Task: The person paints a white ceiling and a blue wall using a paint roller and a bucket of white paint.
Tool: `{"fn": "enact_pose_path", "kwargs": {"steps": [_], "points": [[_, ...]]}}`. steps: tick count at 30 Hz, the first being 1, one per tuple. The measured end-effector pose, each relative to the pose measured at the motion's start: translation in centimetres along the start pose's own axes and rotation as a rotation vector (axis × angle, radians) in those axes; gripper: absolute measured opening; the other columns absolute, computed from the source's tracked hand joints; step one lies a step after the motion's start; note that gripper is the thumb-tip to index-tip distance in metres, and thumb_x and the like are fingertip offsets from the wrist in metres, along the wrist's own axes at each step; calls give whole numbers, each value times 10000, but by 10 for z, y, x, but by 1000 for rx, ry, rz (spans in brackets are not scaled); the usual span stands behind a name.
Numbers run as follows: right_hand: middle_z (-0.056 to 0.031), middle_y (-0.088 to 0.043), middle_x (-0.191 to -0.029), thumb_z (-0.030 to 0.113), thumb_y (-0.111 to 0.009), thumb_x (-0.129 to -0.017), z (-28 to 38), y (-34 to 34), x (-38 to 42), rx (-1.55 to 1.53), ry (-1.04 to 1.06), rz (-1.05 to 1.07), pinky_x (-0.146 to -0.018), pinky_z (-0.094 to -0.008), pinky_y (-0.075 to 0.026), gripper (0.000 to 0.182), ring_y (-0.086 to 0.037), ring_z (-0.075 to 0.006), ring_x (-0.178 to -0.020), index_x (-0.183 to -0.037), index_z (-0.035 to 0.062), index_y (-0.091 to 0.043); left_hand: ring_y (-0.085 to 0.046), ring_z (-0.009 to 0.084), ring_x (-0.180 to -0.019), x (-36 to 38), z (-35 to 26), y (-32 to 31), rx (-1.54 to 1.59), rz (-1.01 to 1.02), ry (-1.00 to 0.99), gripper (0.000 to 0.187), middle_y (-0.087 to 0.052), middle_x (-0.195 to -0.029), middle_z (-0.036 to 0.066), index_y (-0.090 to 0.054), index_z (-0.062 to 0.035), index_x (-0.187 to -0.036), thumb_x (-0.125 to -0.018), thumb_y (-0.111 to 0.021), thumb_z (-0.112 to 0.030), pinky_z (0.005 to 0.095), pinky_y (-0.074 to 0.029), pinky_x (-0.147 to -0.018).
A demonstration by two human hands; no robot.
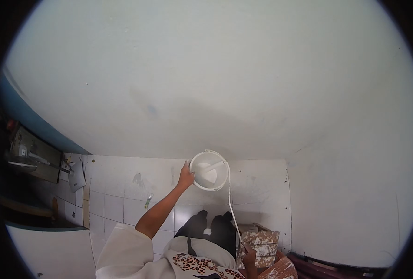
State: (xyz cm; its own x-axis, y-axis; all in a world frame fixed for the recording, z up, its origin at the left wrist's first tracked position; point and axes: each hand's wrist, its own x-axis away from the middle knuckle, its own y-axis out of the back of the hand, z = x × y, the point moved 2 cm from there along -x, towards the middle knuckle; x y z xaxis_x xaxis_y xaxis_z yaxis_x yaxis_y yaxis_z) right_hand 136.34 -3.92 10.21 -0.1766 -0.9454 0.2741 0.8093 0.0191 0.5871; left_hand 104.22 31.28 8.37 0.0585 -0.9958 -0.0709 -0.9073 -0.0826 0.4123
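My left hand [186, 176] is closed on the left rim of a white bucket [198, 184], which is held up in front of the wall. White paint [209, 176] lies in the bottom of the bucket. A paint roller [214, 166] reaches into the bucket, its white sleeve slanting down toward the paint. Its long, thin white rod bends over the right side of the rim and runs down to my right hand [248, 255], wrapped round the lower end. The grip inside my right hand is mostly hidden.
A pale painted wall [192, 93] fills the upper view. Below right stands a paint-splattered brown step or stool [261, 245]. A small brush-like tool [148, 201] lies on the white tiled floor [113, 207]. Household items and a cabinet-like box [36, 156] are at left.
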Motion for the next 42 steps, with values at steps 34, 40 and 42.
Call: {"fn": "enact_pose_path", "kwargs": {"steps": [34,40,42], "points": [[-213,-618,-798,-55,-548,-676,18,149,25,511,62,166,-625,-429,-484,342,-615,-397,-752,-1003,8,-626,-600,381,-1028,61,-68,-11,157,-128,80,479,-613,-1051,258,-455,40,-1203,-731,-511,96,391,-477,-851],[-198,-570,-715,-50,-541,-624,29,123,11,284,259,-51,-561,-432,-443,331,-575,-399,-653,-945,-1,-607,-590,389,-1040,57,-58,-15,164,-86,97,491,-605,-1072,262,-460,27,-1210,-727,-514,98,392,-462,-884],[-196,-581,-729,-51,-531,-620,20,121,6,328,167,37,-566,-418,-454,349,-588,-392,-661,-956,0,-612,-589,386,-1043,54,-54,-19,182,-69,99,492,-603,-1074,262,-460,29,-1210,-726,-513,100,391,-461,-886]]}}
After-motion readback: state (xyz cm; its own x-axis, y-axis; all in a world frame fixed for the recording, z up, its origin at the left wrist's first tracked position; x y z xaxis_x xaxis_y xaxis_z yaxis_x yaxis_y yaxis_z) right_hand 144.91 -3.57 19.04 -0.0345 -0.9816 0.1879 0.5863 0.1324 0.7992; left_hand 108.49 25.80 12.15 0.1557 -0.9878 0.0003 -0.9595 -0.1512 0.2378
